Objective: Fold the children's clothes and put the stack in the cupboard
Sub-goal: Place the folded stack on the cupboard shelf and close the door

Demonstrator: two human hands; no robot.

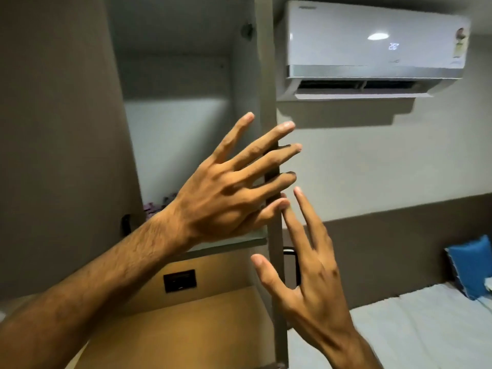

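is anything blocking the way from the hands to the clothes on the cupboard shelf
Nothing visible does. The cupboard stands open, the clothes lie on its shelf just behind the left hand, and the right hand is beside the door edge.

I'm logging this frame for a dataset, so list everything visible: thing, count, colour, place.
cupboard: one, grey inside, open, left and centre
door: one, grey, seen edge-on at the cupboard's right side
clothes: a little purplish fabric on the shelf, mostly hidden behind the left wrist; count unclear
handle: one, black, on the door below the hands
socket plate: one, black, lower cupboard wall
air conditioner: one, white, on the wall upper right, flap open
pillow: one, blue, far right
bed: one, white sheet, lower right
left hand: open, fingers spread, before the shelf
right hand: open, empty, at the door's edge
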